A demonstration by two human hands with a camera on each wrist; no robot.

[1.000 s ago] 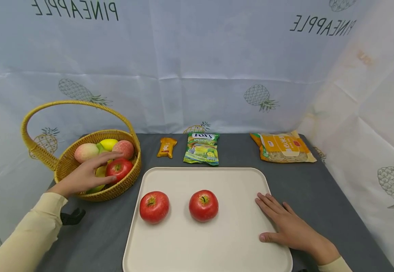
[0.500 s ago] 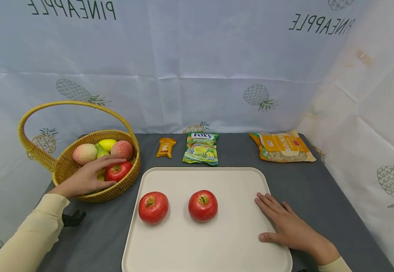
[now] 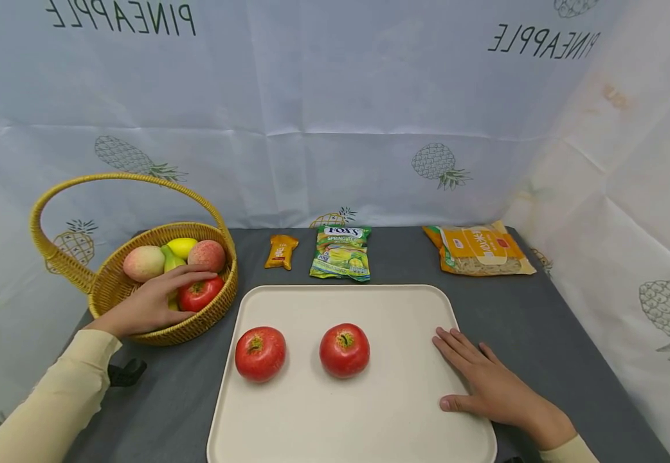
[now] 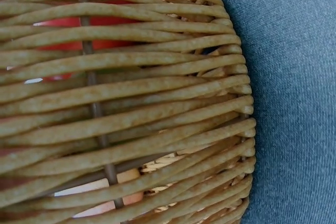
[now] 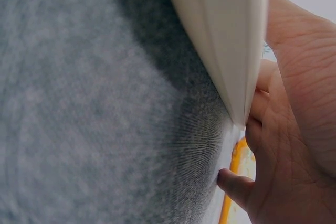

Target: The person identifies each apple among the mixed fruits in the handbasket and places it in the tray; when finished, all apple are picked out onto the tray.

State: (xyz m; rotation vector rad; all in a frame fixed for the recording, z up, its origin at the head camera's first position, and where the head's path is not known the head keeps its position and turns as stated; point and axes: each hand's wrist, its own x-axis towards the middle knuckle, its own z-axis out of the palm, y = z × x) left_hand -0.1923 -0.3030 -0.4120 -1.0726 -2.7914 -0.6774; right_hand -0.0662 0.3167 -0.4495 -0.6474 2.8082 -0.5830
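Observation:
My left hand (image 3: 151,303) reaches into the yellow wicker basket (image 3: 196,326) at the left. Its fingers and thumb lie round a red apple (image 3: 199,294) at the basket's right side. Two more red apples, one (image 3: 260,354) at the left and one (image 3: 344,350) near the middle, sit on the cream tray (image 3: 404,411). My right hand (image 3: 488,386) rests spread over the tray's right rim, fingers straight. In the left wrist view the basket's weave (image 4: 131,98) hides the hand; something red shows through. The right wrist view has the tray's edge (image 5: 226,40) against the palm.
Beside the apple in the basket lie a pale peach (image 3: 144,263), a yellow fruit (image 3: 182,247) and a pinkish peach (image 3: 208,254). The basket's tall handle (image 3: 132,175) arches above. Behind the tray are a small orange packet (image 3: 281,251), a green FOX'S bag (image 3: 341,253) and an orange bag (image 3: 481,249).
My left hand has sunk slightly into the basket, and the red apple there sits a little lower. My right hand stays in place on the tray.

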